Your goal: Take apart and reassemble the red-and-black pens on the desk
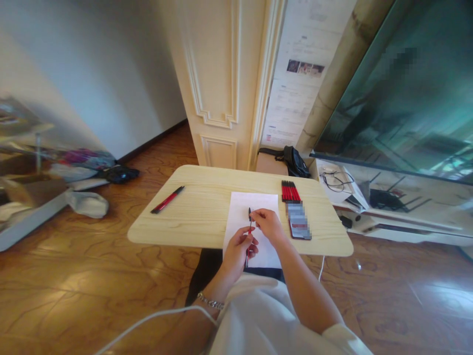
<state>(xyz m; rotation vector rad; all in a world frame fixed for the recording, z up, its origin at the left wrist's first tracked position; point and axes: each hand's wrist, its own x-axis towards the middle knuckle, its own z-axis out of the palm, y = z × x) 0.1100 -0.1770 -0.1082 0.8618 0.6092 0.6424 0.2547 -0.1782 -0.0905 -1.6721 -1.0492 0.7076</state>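
Over a white sheet of paper (236,207), my left hand (240,246) wraps round the red barrel of a pen (249,230) with a black lower end. Just above it, my right hand (268,224) pinches the black piece (250,213) at the pen's upper end. A thin dark length shows between that piece and the red barrel; whether they are joined I cannot tell. To the right, several red-and-black pens (290,191) lie side by side in a row. Below them a phone (298,222) lies with its screen lit. Another red-and-black pen (167,199) lies diagonally at the left.
The light wooden table (199,212) has rounded corners. A black bag (293,160) sits behind it, near a router (388,199) on a white cabinet under a large screen (406,98). A white cable (158,314) passes my left forearm. Bags and boxes (37,190) stand at far left.
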